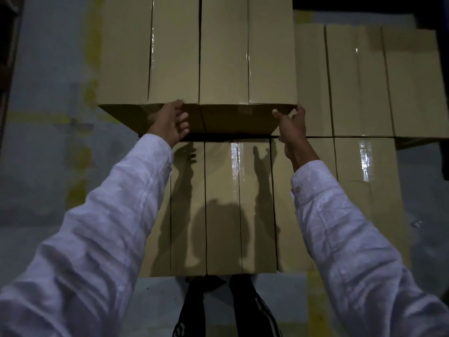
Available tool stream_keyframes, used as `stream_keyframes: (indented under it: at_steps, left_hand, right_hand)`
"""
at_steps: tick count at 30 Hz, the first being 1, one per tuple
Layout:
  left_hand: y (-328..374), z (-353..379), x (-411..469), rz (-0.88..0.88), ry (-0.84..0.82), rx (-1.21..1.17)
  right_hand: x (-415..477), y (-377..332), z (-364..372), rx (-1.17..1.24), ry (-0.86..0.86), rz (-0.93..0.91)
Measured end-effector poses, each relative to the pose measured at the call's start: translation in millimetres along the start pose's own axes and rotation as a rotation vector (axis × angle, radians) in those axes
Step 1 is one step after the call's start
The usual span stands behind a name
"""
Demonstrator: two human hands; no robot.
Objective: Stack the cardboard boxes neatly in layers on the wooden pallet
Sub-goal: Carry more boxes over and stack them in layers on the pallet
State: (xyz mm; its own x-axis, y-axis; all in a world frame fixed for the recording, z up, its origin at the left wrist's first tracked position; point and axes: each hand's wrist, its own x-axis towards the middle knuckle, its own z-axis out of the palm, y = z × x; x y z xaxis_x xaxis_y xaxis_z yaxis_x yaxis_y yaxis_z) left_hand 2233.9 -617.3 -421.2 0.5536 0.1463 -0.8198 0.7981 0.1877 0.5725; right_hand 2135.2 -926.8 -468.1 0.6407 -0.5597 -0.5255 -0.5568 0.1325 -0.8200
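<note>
Since the right upper box [247,57] sits on the stack just beyond the right hand [290,126], tight against the left upper box [148,52] beyond the left hand [170,121], the step looks like final squaring. The right hand clasps the box's near corner, thumb on the front face and fingers round the side. The left hand is loosely spread, pressing its box's front face. Push evenly with both so the pair slides without twisting and the seam between them stays closed. Check their edges against the lower layer [223,203] beneath the wrists. Lower boxes [364,81] lie right of the right hand. The pallet is out of view.
</note>
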Motion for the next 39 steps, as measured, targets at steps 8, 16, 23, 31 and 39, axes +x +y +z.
stream_keyframes:
  at_steps: [8, 16, 23, 31, 39]
  left_hand:
    - [-3, -99, 40, 0.364, 0.469, -0.092]
    - [24, -116, 50, 0.391, 0.125, -0.018]
    - [20, -126, 51, 0.349, 0.108, -0.036]
    - [14, -131, 44, 0.326, 0.064, -0.072]
    - [11, -139, 47, 0.335, 0.063, -0.021]
  right_hand:
    - [-7, 0, 8, 0.009, 0.051, -0.079]
    - [-5, -9, 12, 0.197, -0.024, -0.006]
    - [-6, -6, 10, 0.141, 0.036, -0.008]
    - [-5, 7, 7, 0.155, 0.035, -0.013]
    - [4, 17, 10, 0.097, 0.089, -0.013]
